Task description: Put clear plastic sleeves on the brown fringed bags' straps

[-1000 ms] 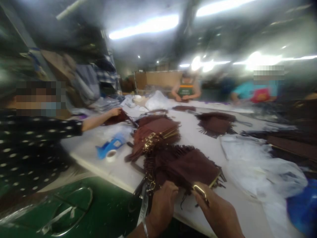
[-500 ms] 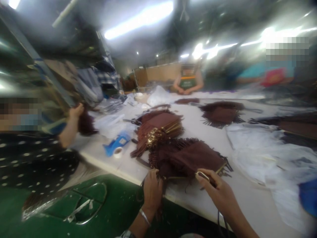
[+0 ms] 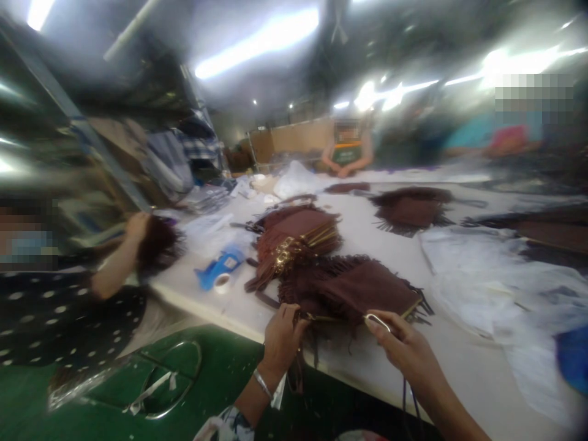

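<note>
A dark brown fringed bag (image 3: 367, 285) with a gold-coloured zip edge lies in front of me at the near edge of the table. My left hand (image 3: 282, 337) is closed on the bag's near left corner, and dark strips hang down below it. At the bag's near right side, my right hand (image 3: 399, 340) is closed around a slim metal loop (image 3: 377, 321); the rest of that item is hidden in the fingers. A thin dark cord (image 3: 408, 395) dangles beneath the right hand. Just behind lies a stack of brown fringed bags (image 3: 303, 226) with gold-coloured metal fittings.
On the white table (image 3: 220, 315) are a blue tape dispenser (image 3: 223, 266), a white tape roll (image 3: 223, 283), white plastic sheeting (image 3: 478, 288) and another fringed bag (image 3: 411, 208). A co-worker's arm (image 3: 119, 257) is at the left, holding a brown fringed item (image 3: 158, 245). Other people are farther back.
My left hand has shifted slightly up and turned at the bag's corner, uncovering some hanging strips. My right hand has barely moved. The co-worker at the left has lowered the brown item.
</note>
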{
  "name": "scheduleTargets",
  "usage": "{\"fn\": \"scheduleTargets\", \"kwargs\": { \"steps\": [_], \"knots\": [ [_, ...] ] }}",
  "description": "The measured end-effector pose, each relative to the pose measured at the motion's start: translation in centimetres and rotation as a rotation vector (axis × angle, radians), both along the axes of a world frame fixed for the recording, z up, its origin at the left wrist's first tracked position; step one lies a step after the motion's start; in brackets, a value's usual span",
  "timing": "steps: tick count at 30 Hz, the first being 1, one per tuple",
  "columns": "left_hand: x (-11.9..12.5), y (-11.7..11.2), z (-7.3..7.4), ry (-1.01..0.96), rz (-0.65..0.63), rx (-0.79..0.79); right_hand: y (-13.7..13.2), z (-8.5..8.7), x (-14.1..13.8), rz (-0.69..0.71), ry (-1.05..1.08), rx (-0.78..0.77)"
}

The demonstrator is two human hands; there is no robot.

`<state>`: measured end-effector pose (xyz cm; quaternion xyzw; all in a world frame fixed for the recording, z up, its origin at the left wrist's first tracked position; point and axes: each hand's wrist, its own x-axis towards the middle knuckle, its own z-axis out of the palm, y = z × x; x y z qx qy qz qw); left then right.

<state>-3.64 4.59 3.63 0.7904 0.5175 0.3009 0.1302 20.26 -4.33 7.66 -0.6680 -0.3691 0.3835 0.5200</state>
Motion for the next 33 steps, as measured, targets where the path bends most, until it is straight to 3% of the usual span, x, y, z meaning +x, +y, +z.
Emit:
{"fn": "scheduleTargets", "kwargs": {
  "steps": [2, 6, 10, 15, 20, 25, 28, 33],
  "knots": [
    [0.3, 0.5, 0.7, -0.013, -0.046, 0.080, 0.0, 0.1, 0.0, 0.004, 0.038, -0.001],
    [0.8, 2.1, 1.8, -0.089, -0.162, 0.028, 0.0, 0.7, -0.1, 0.007, 0.157, 0.034],
    [0.3, 3.7, 1.7, -0.120, -0.226, -0.059, 0.3, 1.0, -1.2, 0.015, 0.297, 0.122],
    [-1.3, 4.8, 1.5, -0.046, -0.297, -0.196, 0.5, -0.1, -3.3, 0.042, 0.316, 0.181],
    [-1.8, 6.6, 4.1, 0.128, -0.407, -0.234, 0.4, -0.5, -4.0, 0.072, 0.300, 0.143],
    [-1.3, 8.8, 6.4, 0.275, -0.416, -0.194, 0.6, -0.1, -3.9, 0.081, 0.284, 0.147],
    [-1.5, 8.5, 6.0, 0.364, -0.401, -0.144, 0.6, -0.3, -4.1, 0.095, 0.282, 0.161],
    [-1.6, 5.3, 2.8, 0.503, -0.333, -0.072, 0.6, -0.9, -4.4, 0.112, 0.293, 0.136]
  ]
}}
